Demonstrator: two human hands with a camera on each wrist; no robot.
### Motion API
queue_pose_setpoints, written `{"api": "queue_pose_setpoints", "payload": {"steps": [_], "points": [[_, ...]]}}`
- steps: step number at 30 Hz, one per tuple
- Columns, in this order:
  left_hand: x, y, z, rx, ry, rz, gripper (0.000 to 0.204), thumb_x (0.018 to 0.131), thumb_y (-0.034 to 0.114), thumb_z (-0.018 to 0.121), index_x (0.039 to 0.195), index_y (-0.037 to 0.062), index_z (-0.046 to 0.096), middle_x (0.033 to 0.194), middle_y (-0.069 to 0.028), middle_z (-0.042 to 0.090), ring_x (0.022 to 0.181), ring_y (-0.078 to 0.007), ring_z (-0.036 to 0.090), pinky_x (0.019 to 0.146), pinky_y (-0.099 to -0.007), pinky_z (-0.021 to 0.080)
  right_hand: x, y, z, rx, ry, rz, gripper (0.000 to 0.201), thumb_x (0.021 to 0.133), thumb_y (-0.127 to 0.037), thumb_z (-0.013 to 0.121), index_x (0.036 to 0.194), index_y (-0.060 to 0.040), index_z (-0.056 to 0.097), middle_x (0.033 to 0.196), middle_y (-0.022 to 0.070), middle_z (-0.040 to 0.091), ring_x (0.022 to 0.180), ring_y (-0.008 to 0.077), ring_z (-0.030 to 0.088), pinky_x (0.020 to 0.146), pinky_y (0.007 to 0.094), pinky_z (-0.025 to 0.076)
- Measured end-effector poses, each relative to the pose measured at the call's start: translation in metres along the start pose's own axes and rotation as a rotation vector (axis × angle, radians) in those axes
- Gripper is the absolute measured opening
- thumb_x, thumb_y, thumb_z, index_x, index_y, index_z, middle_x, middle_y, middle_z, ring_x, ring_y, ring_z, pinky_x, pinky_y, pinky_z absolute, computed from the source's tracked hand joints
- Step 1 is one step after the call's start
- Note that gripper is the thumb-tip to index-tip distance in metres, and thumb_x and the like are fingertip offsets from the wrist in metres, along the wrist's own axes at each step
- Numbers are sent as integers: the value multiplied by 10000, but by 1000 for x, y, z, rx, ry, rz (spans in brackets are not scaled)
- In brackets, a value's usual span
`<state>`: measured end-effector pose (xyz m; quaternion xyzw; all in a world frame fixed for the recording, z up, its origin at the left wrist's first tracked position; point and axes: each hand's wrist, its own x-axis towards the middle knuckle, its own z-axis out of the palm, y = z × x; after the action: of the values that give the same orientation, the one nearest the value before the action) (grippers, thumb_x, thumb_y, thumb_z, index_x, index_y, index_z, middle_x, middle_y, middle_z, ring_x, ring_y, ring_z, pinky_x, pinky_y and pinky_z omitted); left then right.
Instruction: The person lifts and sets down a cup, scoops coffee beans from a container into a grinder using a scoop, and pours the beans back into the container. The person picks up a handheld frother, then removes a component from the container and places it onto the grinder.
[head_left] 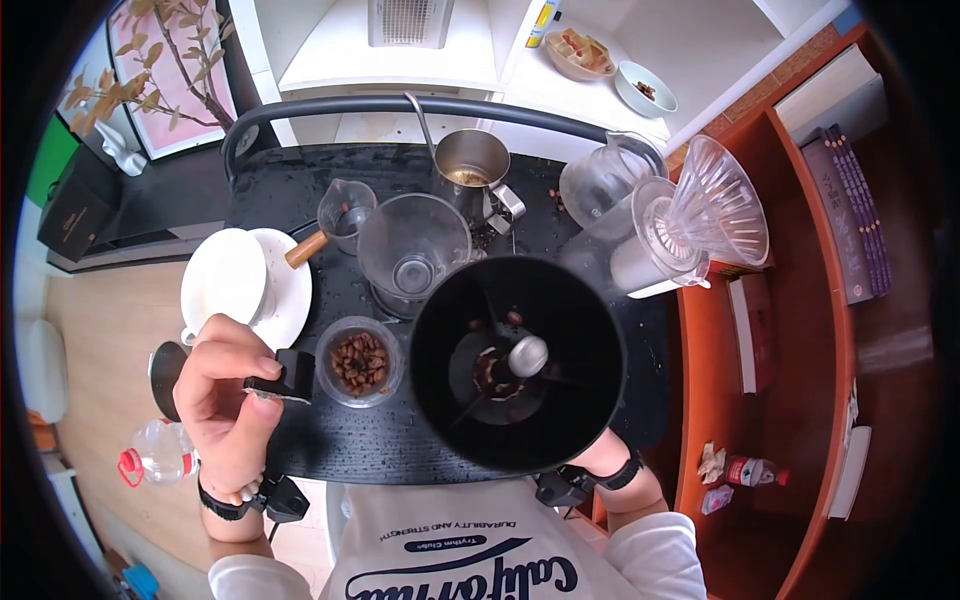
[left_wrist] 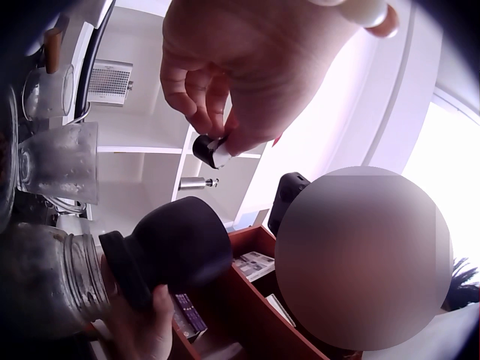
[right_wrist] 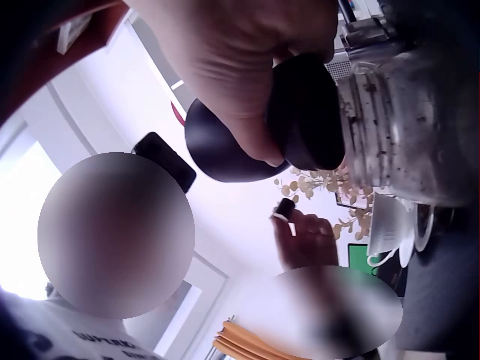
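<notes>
Bright across the head view, bowing toward a black rim; nearly burnt out on the white cup (head_left: 225, 275), plunging into deep shadow inside the black container (head_left: 460, 360), glinting off its silver knob (head_left: 528, 356). Over to the wrist views: glaring white at the window (left_wrist: 454, 161), murky in the corners, smudged by rounded blurs.

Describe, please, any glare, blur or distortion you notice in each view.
Head: fisheye bows the red bookcase, shade fills the black hopper; left wrist: the window glares white at right, beside a round blurred patch; right wrist: similar glare and blur at left.
</notes>
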<state>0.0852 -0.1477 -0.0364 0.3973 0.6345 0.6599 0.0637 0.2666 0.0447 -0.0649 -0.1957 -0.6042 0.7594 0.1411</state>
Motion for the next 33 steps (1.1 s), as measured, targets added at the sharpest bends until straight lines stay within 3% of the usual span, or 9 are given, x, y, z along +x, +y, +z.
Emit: {"api": "queue_pose_setpoints", "payload": {"steps": [1,4,8,12,17,23,25,29,33], "points": [[0,1,0,-16,-9,5,189,725,185,634,810,39,548,751,-53,480,698,-135,459,625,-231,359,3,3,0,2,-2,2,1029,527,-94,813,1316,-34,155,1285,148,315,1166,236,384,949,363,344],[1,5,2,-50,-21,7,192,710,182,646,804,41,555,745,-57,485,673,-135,462,603,-235,363,17,16,-5,-497,-78,-533,896,550,-187,805,1262,6,296,1203,173,402,1107,252,433,917,358,351],[3,10,7,-112,-42,58,179,671,147,659,784,44,566,727,-58,493,627,-135,467,576,-243,368,13,23,-5,-545,-141,-372,885,542,-184,811,1242,6,303,1173,157,409,1098,250,441,907,349,359],[7,19,17,-211,-46,50,192,631,120,674,777,40,578,712,-58,513,624,-138,478,575,-243,370,13,25,-2,-441,-146,-388,895,539,-184,813,1245,5,296,1178,154,398,1099,245,439,911,346,355],[21,31,30,-440,-193,-83,221,613,48,688,805,-5,590,761,-103,578,657,-150,515,588,-230,371,5,31,-3,-347,-218,131,925,565,-220,800,1274,-6,246,1195,159,359,1128,275,404,939,354,335],[48,49,42,-444,-339,-269,135,697,22,643,811,-22,586,743,-57,612,625,-64,514,594,-205,400,8,49,-10,-525,-281,-8,952,567,-242,797,1288,-17,218,1214,167,328,1148,296,375,948,373,328],[60,62,50,-515,-353,-627,198,638,154,634,675,-17,542,604,-66,517,552,-114,461,483,-193,338,11,49,-10,-501,-281,-37,961,562,-242,800,1288,-16,213,1217,168,324,1147,294,379,948,374,329],[71,56,55,-480,-468,-631,114,664,84,589,656,-24,555,607,-63,531,449,-82,463,422,-170,369,14,47,-9,-408,-259,-17,992,553,-236,805,1294,-17,182,1222,170,324,1145,286,389,949,376,329],[78,60,59,-397,-525,-669,81,690,59,592,664,-13,565,613,-52,540,503,-79,511,451,-171,387,12,39,-5,-285,-238,53,989,565,-231,797,1299,-22,168,1229,172,321,1155,289,380,946,382,330]]}}
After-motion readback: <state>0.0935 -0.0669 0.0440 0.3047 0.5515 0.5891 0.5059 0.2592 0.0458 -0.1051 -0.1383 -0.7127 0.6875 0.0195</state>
